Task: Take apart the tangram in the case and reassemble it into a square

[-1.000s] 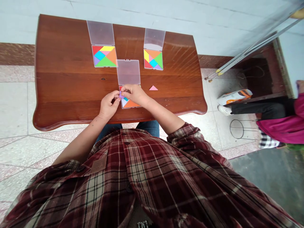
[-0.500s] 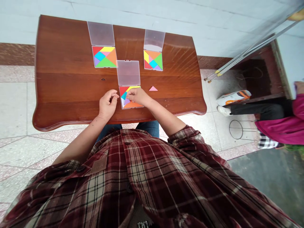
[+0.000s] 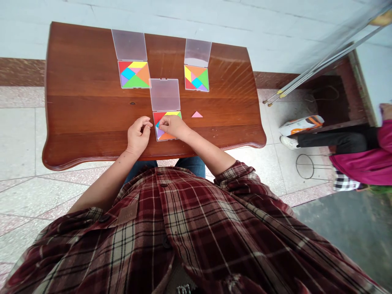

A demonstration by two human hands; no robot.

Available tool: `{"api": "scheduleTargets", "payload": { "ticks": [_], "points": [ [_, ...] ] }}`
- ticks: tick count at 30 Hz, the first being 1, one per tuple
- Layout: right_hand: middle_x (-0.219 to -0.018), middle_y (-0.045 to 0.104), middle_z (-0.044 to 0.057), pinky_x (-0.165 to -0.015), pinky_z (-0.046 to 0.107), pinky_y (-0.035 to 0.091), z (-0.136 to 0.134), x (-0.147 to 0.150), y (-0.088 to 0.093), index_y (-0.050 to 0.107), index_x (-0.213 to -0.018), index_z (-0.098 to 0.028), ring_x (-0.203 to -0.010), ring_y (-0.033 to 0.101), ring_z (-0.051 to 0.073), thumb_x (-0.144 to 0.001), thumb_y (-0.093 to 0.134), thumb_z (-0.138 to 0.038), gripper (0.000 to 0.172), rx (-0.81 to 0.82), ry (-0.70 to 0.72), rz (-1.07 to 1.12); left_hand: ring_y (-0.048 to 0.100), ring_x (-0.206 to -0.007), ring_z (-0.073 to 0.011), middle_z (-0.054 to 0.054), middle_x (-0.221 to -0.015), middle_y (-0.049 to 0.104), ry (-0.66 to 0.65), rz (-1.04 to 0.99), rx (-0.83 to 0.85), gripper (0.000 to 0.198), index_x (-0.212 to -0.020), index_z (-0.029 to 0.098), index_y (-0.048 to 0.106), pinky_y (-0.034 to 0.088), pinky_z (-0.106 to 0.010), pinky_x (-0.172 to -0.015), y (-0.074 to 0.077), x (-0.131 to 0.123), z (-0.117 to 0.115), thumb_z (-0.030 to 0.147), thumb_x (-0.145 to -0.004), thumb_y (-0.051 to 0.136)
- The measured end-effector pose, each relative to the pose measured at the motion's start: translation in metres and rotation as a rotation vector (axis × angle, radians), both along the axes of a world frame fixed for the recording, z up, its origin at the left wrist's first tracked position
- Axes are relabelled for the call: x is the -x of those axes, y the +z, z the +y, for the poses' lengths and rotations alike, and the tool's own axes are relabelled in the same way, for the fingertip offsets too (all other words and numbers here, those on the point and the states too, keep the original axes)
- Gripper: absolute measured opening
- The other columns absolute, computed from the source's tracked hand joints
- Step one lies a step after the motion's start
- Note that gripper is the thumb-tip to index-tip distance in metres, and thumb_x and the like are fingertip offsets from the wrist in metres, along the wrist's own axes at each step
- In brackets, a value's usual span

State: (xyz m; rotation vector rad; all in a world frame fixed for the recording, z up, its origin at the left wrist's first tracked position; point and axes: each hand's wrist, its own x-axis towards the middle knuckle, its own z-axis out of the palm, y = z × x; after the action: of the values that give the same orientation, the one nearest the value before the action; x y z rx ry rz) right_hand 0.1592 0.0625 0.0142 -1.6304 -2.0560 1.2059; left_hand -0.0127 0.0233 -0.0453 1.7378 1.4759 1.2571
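Note:
A tangram box (image 3: 170, 137) lies near the table's front edge, its clear lid (image 3: 164, 94) folded back. Red, yellow, blue, purple, green and orange pieces show in its tray. My right hand (image 3: 174, 125) is over this tray and covers part of it. Its thumb and index finger are pinched together at the blue and purple pieces; whatever is between the fingertips is hidden. My left hand (image 3: 137, 134) rests just left of the box, fingers curled and a gap between thumb and fingers, with nothing visible in it. A pink triangle piece (image 3: 197, 114) lies on the table right of the box.
Two more tangram boxes with raised clear lids stand farther back, a left one (image 3: 134, 75) and a right one (image 3: 196, 78), both filled with pieces. The brown wooden table (image 3: 88, 110) meets a pale wall. At far right sits a person (image 3: 355, 157), near crutches (image 3: 303, 77).
My right hand has slid slightly left across the tray, its fingertips now nearer the left edge. My left hand has barely moved, and the pink triangle lies where it was.

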Motion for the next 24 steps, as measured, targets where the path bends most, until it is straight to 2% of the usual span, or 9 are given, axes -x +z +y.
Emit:
{"api": "scheduleTargets", "payload": {
  "ticks": [9,17,24],
  "points": [
    [-0.081,0.066,0.002,-0.072,0.027,0.037,-0.002,0.003,0.004,0.067,-0.085,-0.017,-0.074,0.052,0.014,-0.084,0.053,-0.017,0.014,-0.098,0.107,-0.213,0.069,-0.085,-0.0150,-0.001,-0.092,0.074,0.006,0.025,0.020,0.019,-0.106,0.022,0.061,0.055,-0.030,-0.086,-0.002,0.001,0.001,0.027,-0.090,0.051],
    [-0.087,0.069,0.004,-0.073,0.028,0.039,-0.004,-0.005,0.008,0.069,-0.095,-0.016,-0.078,0.056,0.016,-0.086,0.050,-0.013,0.021,-0.158,0.089,-0.253,0.070,-0.086,-0.0151,-0.001,-0.091,0.073,-0.011,-0.011,-0.013,0.019,-0.105,0.021,0.061,0.056,-0.030,-0.087,-0.001,0.000,0.000,0.026,-0.090,0.051],
    [-0.101,0.069,0.008,-0.080,0.028,0.041,-0.011,-0.001,0.010,0.069,-0.111,-0.015,-0.092,0.060,0.018,-0.087,0.055,-0.011,0.028,-0.159,0.250,-0.309,0.069,-0.087,-0.0150,-0.002,-0.094,0.074,0.001,0.031,0.031,0.020,-0.107,0.021,0.061,0.056,-0.029,-0.086,-0.002,0.001,0.000,0.026,-0.091,0.050]
  ]
}}
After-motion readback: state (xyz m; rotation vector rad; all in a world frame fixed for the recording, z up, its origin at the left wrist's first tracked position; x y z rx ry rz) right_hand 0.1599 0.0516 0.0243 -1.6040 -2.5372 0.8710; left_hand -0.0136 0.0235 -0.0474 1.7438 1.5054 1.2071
